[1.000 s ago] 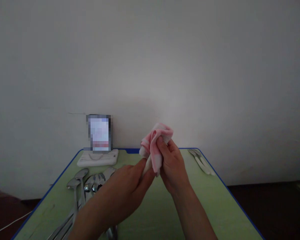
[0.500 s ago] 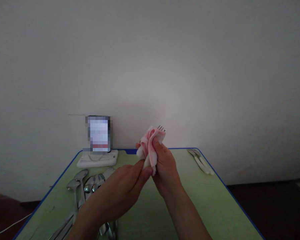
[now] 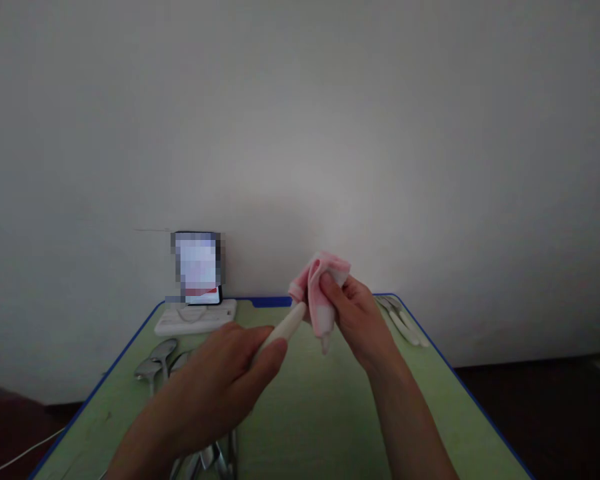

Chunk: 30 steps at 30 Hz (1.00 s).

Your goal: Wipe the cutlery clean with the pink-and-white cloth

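My left hand [image 3: 245, 370] is closed round the white handle of a fork [image 3: 287, 328], which points up and to the right. The fork's metal end is hidden in a pink and white cloth [image 3: 323, 293]. My right hand [image 3: 357, 317] grips this crumpled cloth, thumb on the near side, and one corner hangs down below it. Both hands are raised above the middle of the green table [image 3: 310, 413].
Several metal spoons [image 3: 163, 350] and other cutlery lie at the left, partly behind my left forearm. White-handled forks [image 3: 405, 327] lie at the far right. A blurred screen [image 3: 199, 267] stands on a white base [image 3: 195, 319] by the wall.
My left hand has moved down and left, and more of the fork's handle shows. My right hand has shifted right with the cloth. The tines, seen before, are now covered.
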{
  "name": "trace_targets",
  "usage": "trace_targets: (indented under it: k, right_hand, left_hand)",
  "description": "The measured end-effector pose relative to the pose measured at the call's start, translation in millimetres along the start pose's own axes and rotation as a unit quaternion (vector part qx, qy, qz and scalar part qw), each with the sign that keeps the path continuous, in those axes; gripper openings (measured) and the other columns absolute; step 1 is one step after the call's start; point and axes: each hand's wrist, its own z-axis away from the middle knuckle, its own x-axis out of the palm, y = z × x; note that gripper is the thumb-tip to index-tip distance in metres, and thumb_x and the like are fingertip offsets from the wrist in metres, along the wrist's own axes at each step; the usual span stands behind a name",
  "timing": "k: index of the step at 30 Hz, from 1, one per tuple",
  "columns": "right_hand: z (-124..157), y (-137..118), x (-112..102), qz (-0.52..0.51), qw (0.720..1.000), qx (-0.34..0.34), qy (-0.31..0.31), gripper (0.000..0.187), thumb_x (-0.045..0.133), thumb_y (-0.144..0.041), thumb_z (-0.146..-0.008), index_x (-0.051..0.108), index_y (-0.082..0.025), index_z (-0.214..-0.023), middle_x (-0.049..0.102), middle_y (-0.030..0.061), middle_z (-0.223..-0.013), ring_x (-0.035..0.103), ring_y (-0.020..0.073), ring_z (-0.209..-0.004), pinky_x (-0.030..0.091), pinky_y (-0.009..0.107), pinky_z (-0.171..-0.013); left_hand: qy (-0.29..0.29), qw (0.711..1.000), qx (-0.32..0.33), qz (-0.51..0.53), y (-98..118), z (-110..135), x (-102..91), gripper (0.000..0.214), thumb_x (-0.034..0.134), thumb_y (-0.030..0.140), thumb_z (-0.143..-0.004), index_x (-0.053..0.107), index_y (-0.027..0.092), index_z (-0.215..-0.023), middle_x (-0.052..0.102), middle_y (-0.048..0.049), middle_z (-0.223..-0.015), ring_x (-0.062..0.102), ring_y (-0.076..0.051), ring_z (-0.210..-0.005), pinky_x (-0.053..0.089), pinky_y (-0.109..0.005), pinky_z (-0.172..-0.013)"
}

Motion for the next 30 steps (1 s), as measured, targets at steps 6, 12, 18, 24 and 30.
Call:
trace_targets:
  k: [6, 12, 18, 24, 30]
  right_hand:
    - [7.5, -15.9, -17.5, 0.075, 0.988, -0.041, -0.131, 0.020, 0.052, -0.035, -0.085, 0.065, -0.021, -0.091, 0.067, 0.0019, -0.096, 0.061, 0.0158, -0.089, 0.045, 0.030, -0.083]
    - [9.8, -12.9, -11.1, 0.166, 0.981, -0.063, -0.084, 0.030, 0.046, -0.041, -0.087, 0.057, -0.021, -0.107, 0.064, 0.0034, -0.103, 0.058, 0.0161, -0.096, 0.042, 0.031, -0.089]
    - [8.4, -8.6, -1.5, 0.117, 0.989, 0.003, -0.092, 0.038, 0.059, -0.041, -0.079, 0.054, -0.019, -0.110, 0.066, 0.0022, -0.085, 0.063, 0.0147, -0.071, 0.050, 0.024, -0.061]
    - [6.9, -10.2, -2.7, 0.115, 0.993, -0.016, -0.029, 0.032, 0.065, -0.040, -0.074, 0.059, -0.020, -0.098, 0.066, 0.0000, -0.076, 0.063, 0.0139, -0.061, 0.051, 0.023, -0.053]
    - [6.7, -6.6, 8.0, 0.062, 0.996, -0.049, 0.041, 0.030, 0.062, -0.046, -0.074, 0.061, -0.017, -0.081, 0.063, -0.0010, -0.064, 0.056, 0.0098, -0.049, 0.043, 0.019, -0.043]
  left_hand:
    - [0.066, 0.997, -0.036, -0.007, -9.7, -2.8, -8.6, 0.049, 0.031, 0.052, -0.088, 0.043, 0.018, -0.055, 0.041, 0.0044, -0.051, 0.040, -0.009, -0.049, 0.028, -0.021, -0.049]
    - [0.077, 0.996, -0.035, -0.022, -10.5, -3.5, -6.7, 0.050, 0.032, 0.052, -0.088, 0.046, 0.017, -0.056, 0.044, 0.0043, -0.050, 0.040, -0.008, -0.048, 0.028, -0.020, -0.048]
    - [0.071, 0.996, -0.011, -0.047, -9.1, -3.2, -3.2, 0.051, 0.030, 0.049, -0.089, 0.046, 0.016, -0.054, 0.043, 0.0046, -0.047, 0.040, -0.007, -0.045, 0.026, -0.020, -0.047]
    - [0.079, 0.995, -0.008, -0.056, -0.5, -5.6, 3.2, 0.050, 0.030, 0.049, -0.089, 0.049, 0.017, -0.056, 0.049, 0.0028, -0.049, 0.042, -0.008, -0.045, 0.028, -0.022, -0.049]
    - [0.082, 0.996, 0.008, 0.032, 2.9, -1.8, 2.9, 0.049, 0.032, 0.048, -0.088, 0.046, 0.017, -0.054, 0.043, 0.0036, -0.047, 0.037, -0.008, -0.044, 0.026, -0.021, -0.045]
